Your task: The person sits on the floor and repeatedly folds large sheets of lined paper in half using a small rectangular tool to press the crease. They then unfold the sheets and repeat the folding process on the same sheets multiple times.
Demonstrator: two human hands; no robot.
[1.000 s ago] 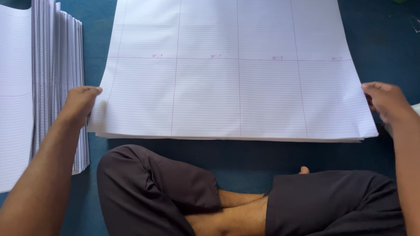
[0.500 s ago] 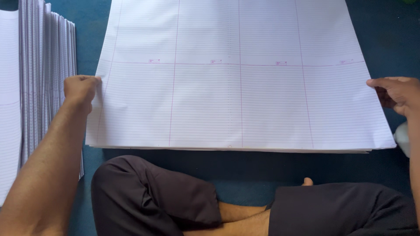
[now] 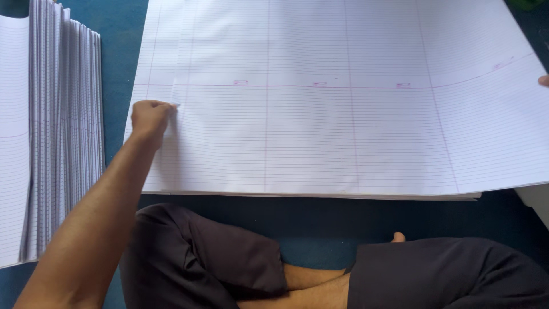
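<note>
The left hand (image 3: pixel 150 116) pinches the left edge of the top ruled sheet (image 3: pixel 343 114) on the floor stack, lifting it, while the right hand (image 3: pixel 543 80), barely in view, has a grip I cannot tell; the step looks like peeling one sheet off, so both edges need to rise evenly

No packages, signs or screens in view. Closest thing to labels: three tiny pink printed marks (image 3: pixel 241 82) in a row along the pink horizontal rule of the top ruled sheet (image 3: pixel 343 131), plus a fourth near its lifted right edge. Too small to make out.
</note>
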